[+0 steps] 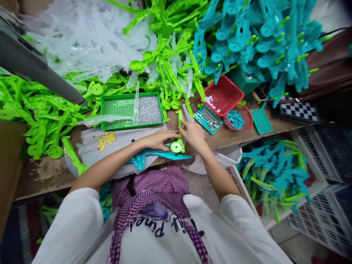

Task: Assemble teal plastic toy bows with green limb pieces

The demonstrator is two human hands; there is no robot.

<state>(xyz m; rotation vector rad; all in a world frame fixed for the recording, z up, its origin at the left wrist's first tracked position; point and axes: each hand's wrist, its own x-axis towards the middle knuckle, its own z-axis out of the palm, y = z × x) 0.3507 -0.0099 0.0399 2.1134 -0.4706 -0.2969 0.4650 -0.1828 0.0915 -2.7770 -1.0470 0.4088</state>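
A bright green plastic part (179,118) with a round disc at its near end lies across a teal plastic part (169,155) at the table's front edge. My left hand (158,140) reaches in from the left, thumb by the disc and fingers closed on the green part's side. From the right, the bent fingers of my right hand (194,135) grip the same green part near its middle; the fingertips are partly hidden. A translucent pale piece (188,114) lies just beyond my right hand. Beneath the left forearm is a grey cloth (89,145) with a yellow cartoon figure.
A green tray (103,113) holds small metal pieces. To the right are a red basket (231,90), a teal tray (210,130) of round metal pieces and a round red basket (250,123). Heaps of green parts (38,106), translucent parts (90,40) and teal parts (247,33) surround the workspace.
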